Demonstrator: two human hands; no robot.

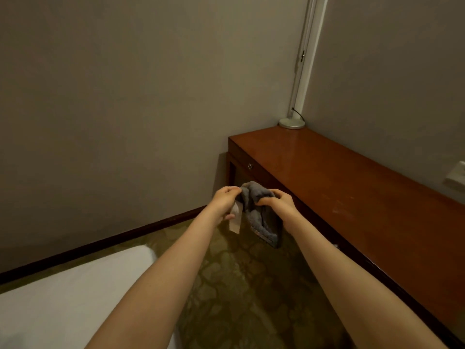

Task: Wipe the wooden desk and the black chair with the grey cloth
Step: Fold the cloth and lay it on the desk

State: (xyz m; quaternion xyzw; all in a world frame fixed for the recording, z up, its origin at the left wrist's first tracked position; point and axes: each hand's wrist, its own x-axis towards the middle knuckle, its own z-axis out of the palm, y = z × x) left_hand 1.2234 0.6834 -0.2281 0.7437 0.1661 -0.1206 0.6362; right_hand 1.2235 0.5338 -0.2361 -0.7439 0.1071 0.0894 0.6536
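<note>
Grey wall (125, 96) meeting patterned carpet (246, 285) at dark skirting. Mid-air, left hand (224, 201) and right hand (275, 205) both gripping bunched cloth (261, 217), fingers curling round it, white tag (235, 221) dangling. Just right, desk (352, 192) standing, glossy top gleaming. At far end, lamp (292, 122) sitting; white bed (63, 298) lying lower left.

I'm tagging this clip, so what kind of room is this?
Likely a hotel room or bedroom: a white bed at lower left, a long desk along the wall with a lamp at its far end, and patterned carpet.
</note>
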